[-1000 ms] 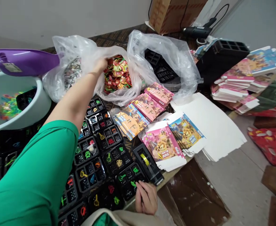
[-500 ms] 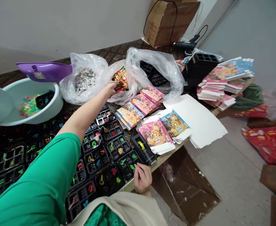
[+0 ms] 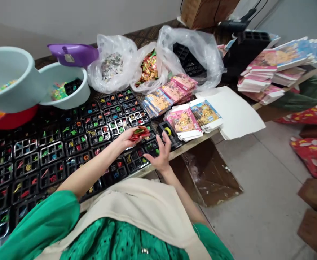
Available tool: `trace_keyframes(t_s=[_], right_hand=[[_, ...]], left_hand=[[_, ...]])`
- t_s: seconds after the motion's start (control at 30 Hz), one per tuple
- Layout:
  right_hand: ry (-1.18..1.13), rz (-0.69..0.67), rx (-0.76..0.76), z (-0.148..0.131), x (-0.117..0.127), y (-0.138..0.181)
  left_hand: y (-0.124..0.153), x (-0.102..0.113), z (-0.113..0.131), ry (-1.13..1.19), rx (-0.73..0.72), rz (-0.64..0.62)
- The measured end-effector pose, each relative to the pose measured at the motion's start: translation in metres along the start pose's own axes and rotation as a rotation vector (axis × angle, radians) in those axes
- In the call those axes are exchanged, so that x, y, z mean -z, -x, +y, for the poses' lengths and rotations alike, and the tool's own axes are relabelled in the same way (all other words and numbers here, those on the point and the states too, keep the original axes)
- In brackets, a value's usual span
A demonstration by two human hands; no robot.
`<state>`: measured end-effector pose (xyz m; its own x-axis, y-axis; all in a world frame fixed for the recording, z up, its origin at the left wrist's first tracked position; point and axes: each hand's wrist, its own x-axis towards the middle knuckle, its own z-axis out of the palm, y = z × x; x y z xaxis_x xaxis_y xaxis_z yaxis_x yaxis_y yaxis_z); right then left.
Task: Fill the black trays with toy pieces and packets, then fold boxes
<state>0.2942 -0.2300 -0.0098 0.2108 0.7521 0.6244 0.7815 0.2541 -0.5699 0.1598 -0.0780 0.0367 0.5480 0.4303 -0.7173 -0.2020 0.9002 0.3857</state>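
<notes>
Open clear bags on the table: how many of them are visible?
3, side by side: the left bag holds silvery pieces, the middle bag red and green packets, the right bag black trays. More could be hidden.

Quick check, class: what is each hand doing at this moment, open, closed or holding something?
Left hand: closed on a bunch of shiny packets.
Right hand: open, fingers spread, nothing visible in it.
</notes>
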Motion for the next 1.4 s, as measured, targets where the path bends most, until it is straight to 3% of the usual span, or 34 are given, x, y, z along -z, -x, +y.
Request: trace_keyframes(t_s=[0.1, 0.2, 0.37, 0.53, 0.63, 0.73, 0.83, 0.97, 1.17, 1.33, 1.4], right_hand=[[-0.150, -0.256, 0.134, -0.016, -0.024, -0.014], [-0.244, -0.333, 0.144, -0.034, -0.047, -0.007], [-0.281, -0.330, -0.076, -0.063, -0.071, 0.010], [-0.598, -0.377, -0.267, -0.068, -0.069, -0.006], [-0.559, -0.482, -0.256, -0.062, -0.061, -0.018], [-0.512, -0.615, -0.198, -0.058, -0.055, -0.022], [-0.533, -0.563, -0.304, -0.058, -0.055, -0.018], [-0.498, -0.514, -0.513, -0.056, -0.060, -0.015], [-0.643, -0.628, -0.684, -0.054, -0.059, -0.018], [-0.644, -0.479, -0.663, -0.042, -0.051, -0.027], [-0.529, -0.397, -0.627, -0.027, -0.043, -0.033]], left_hand=[[0.023, 0.019, -0.051, 0.140, -0.056, 0.068], [0.043, 0.037, -0.074, 0.344, -0.154, 0.099], [0.061, 0.062, -0.084, 0.499, -0.160, 0.091], [0.065, 0.083, -0.081, 0.428, -0.130, 0.117], [0.069, 0.093, -0.082, 0.325, -0.189, 0.085], [0.072, 0.098, -0.085, 0.223, -0.335, 0.054], [0.071, 0.099, -0.088, 0.173, -0.470, 0.039], [0.069, 0.099, -0.089, 0.078, -0.515, -0.029], [0.066, 0.100, -0.096, 0.082, -0.423, -0.045], [0.068, 0.099, -0.099, 0.032, -0.287, -0.131], [0.069, 0.098, -0.097, 0.020, -0.247, -0.120]])
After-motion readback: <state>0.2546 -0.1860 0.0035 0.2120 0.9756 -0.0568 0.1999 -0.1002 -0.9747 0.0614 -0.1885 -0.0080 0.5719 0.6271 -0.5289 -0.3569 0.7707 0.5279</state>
